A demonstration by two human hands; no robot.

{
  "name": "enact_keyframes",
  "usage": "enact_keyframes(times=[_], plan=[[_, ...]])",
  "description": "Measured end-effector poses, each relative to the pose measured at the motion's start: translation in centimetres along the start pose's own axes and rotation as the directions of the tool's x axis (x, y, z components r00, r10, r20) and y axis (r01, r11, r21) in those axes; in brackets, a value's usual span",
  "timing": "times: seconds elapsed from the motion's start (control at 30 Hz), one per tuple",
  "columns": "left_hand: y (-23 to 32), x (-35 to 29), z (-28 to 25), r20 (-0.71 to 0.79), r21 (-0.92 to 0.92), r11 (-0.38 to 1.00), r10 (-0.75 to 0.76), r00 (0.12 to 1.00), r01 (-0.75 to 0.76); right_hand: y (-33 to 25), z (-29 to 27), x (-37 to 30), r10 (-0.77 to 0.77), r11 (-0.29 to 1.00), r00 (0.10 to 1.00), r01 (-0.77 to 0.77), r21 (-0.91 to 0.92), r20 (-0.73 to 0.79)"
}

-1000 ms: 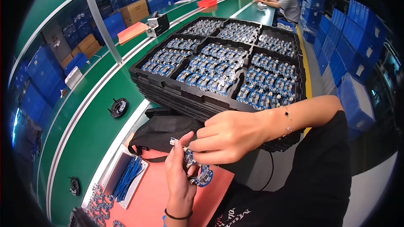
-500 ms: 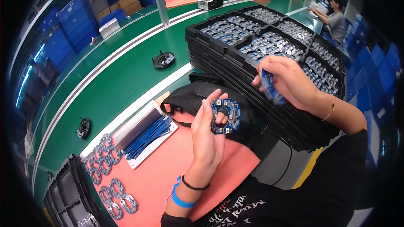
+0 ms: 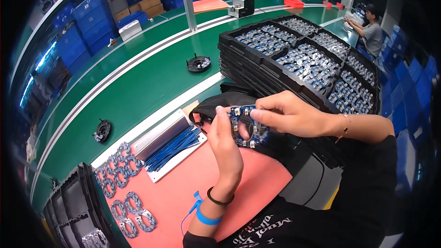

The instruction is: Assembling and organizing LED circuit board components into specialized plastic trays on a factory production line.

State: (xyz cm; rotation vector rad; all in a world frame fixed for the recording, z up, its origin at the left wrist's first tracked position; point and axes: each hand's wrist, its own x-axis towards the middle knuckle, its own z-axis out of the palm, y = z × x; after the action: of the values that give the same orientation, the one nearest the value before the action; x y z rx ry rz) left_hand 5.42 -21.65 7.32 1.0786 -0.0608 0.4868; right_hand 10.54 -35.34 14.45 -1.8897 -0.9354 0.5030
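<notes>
A ring-shaped blue circuit board [image 3: 248, 127] is upright in front of me, over the red mat [image 3: 183, 197]. My left hand [image 3: 226, 149] holds it from the left, thumb on its upper edge. My right hand [image 3: 287, 115] reaches in from the right, and its fingertips pinch the board's top and face. A tall stack of black trays [image 3: 239, 62] filled with more blue boards stands just behind my hands. A blue strap [image 3: 205, 216] with a cord is on my left wrist.
A white tray of blue wires [image 3: 177, 146] and several ring boards [image 3: 120, 181] lie on the mat to the left. Black empty trays [image 3: 73, 209] sit lower left. A black bag [image 3: 219, 102] lies behind. Two black round parts [image 3: 198, 63] [image 3: 102, 130] sit on the green belt. A co-worker [image 3: 373, 31] sits far right.
My right hand has come back from the tray stack and now pinches the board in my left hand. The board has been turned more upright. The view has shifted left.
</notes>
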Motion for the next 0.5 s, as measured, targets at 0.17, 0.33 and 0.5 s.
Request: enact_keyframes(times=[0.17,0.33,0.5], plan=[[1.7,0.5,0.1,-0.053,-0.029,0.998,-0.057,0.997,0.055,-1.2,0.2,0.3,0.055,0.909,0.992,-0.098,0.405,0.116],[2.5,0.1,0.4,-0.073,-0.18,0.971,-0.173,0.982,0.158,-0.5,1.4,1.4,0.048,0.823,0.983,-0.14,0.551,0.178],[0.7,1.8,-2.8,0.025,-0.322,0.915,-0.248,0.969,0.242,-2.2,-0.8,2.7,-0.014,0.999,1.0,0.013,0.038,0.026]])
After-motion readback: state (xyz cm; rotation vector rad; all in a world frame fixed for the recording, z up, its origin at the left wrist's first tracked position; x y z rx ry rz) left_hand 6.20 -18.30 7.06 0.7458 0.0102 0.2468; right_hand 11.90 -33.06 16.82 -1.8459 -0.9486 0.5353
